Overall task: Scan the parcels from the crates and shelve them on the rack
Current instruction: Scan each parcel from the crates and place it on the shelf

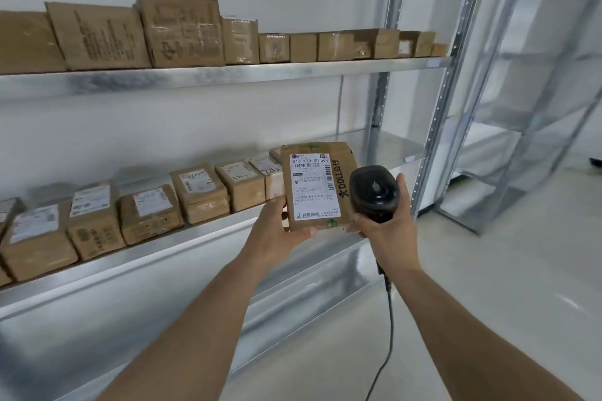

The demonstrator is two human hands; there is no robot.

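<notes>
My left hand (280, 231) grips a brown cardboard parcel (317, 185) by its lower left corner, white shipping label facing me. The parcel is held upright in front of the rack's middle shelf (208, 231). My right hand (387, 228) grips the handle of a black barcode scanner (374, 190), right beside the parcel's right edge. The scanner's cable (386, 335) hangs down below my wrist.
A row of labelled parcels (198, 192) fills the middle shelf up to the held parcel; bare shelf (391, 146) lies to its right. The upper shelf (228, 75) carries a row of brown boxes. A second metal rack (527, 107) stands to the right over pale floor.
</notes>
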